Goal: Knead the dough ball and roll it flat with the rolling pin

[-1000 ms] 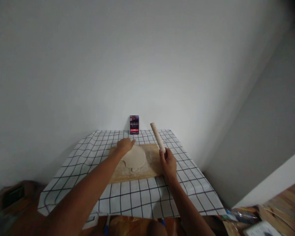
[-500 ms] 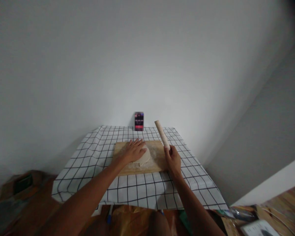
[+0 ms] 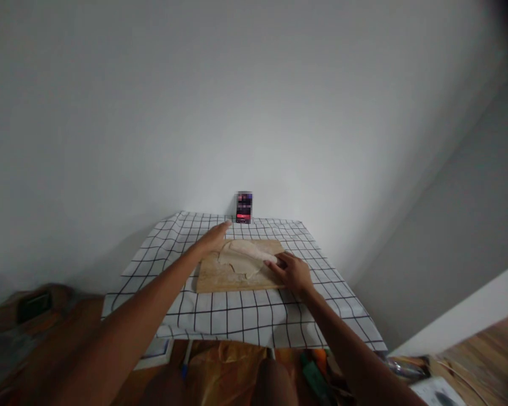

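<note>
A sheet of dough (image 3: 239,266) with a ragged near edge lies on a wooden board (image 3: 215,283). Across its far part rests a pale rolling pin (image 3: 250,250), slanting down to the right. My right hand (image 3: 295,273) is closed around the pin's right end. Beyond the pin's left end, over the board's far left corner, my left hand (image 3: 214,237) has its fingers stretched out and holds nothing. Part of that hand is hidden behind its own wrist.
The board sits on a table with a white checked cloth (image 3: 220,321). A phone (image 3: 244,207) leans against the wall at the back. To the lower left is a cardboard box (image 3: 55,299). Below the table's front edge lie a green object (image 3: 315,380) and other items.
My right hand has lowered the rolling pin from its raised tilt onto the dough. My left hand has lifted off the dough and moved away to the far left, uncovering more of the sheet.
</note>
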The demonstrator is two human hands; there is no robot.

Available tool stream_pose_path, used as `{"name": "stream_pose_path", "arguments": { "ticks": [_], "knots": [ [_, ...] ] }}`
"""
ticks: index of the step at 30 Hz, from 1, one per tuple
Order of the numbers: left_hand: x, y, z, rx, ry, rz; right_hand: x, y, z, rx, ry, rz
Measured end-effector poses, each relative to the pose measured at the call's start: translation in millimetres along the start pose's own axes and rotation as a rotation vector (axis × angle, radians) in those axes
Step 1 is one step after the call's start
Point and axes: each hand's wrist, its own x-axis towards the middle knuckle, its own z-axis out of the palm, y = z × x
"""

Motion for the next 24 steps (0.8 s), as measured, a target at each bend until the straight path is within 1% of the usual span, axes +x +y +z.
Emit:
{"name": "stream_pose_path", "arguments": {
  "ticks": [2,3,4,6,7,9,12,15,18,21,24],
  "knots": [
    [-12,5,-2,0.001,-0.035,0.046,4,-8,-6,-0.078,-0.075,-0.058],
    [-21,7,2,0.025,-0.054,0.064,5,-13,-8,-0.112,-0.116,-0.088],
    [-30,9,8,0.093,-0.068,0.087,6,-19,-10,-0.136,-0.157,-0.116],
    [-49,9,24,0.243,-0.006,0.134,8,-28,-11,-0.147,-0.226,-0.158],
    [-56,9,31,0.272,0.027,0.147,9,-30,-10,-0.142,-0.239,-0.166],
    [-63,7,41,0.315,0.077,0.132,12,-28,-7,-0.136,-0.220,-0.150],
    [-57,5,42,0.363,0.072,0.085,23,-16,-2,-0.142,-0.180,-0.102],
    [-45,5,38,0.384,0.037,0.061,38,-5,1,-0.167,-0.244,-0.100],
    [-38,6,37,0.407,0.023,0.052,50,1,4,-0.184,-0.311,-0.122],
    [-41,5,40,0.430,0.059,0.090,50,4,8,-0.149,-0.289,-0.158],
    [-50,1,42,0.416,0.088,0.144,38,9,15,-0.118,-0.253,-0.155]
  ]
}}
